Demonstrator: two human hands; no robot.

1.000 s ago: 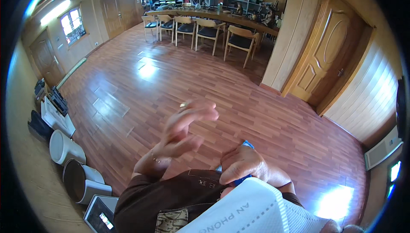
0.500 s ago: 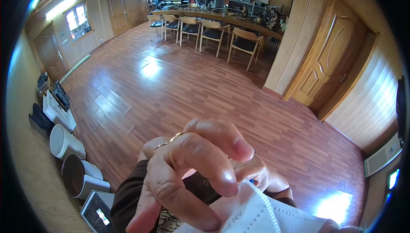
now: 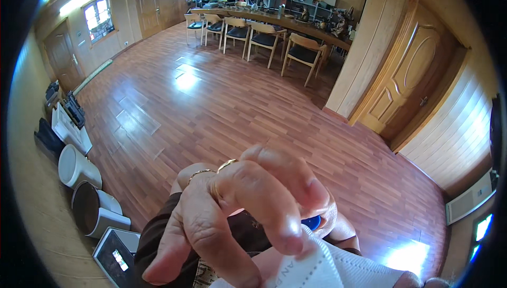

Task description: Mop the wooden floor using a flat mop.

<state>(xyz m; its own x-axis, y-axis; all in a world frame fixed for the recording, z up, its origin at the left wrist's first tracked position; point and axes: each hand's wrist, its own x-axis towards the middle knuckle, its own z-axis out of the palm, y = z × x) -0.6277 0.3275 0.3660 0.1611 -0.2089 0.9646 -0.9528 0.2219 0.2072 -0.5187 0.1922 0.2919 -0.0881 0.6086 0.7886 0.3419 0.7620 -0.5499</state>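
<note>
Close before me, my left hand [image 3: 237,203], with two gold-coloured rings, is curled, its fingertips pinching the edge of a white face mask [image 3: 359,267]. The mask has a dotted, embossed seam and runs off the lower edge. Just behind these fingers is my right hand [image 3: 328,214], largely hidden and bent inward. A dark blue rounded thing [image 3: 311,223] shows against it; I cannot make out its kind. A blurred patch of skin lies at the mask's lower right edge. Dark brown clothing [image 3: 169,219] shows under the hands.
Wooden flooring [image 3: 227,103] spreads ahead. Several wooden chairs [image 3: 264,37] line a long table [image 3: 274,20] at the back. On the left stand a white bin [image 3: 79,166], a brown-lined container [image 3: 97,211] and a dark-topped box [image 3: 116,261]. A wooden door [image 3: 412,77] is at right.
My left hand has shifted slightly right and its fingers have curled over the mask's edge. More of the dark blue thing shows beside my right hand. The view has tilted slightly.
</note>
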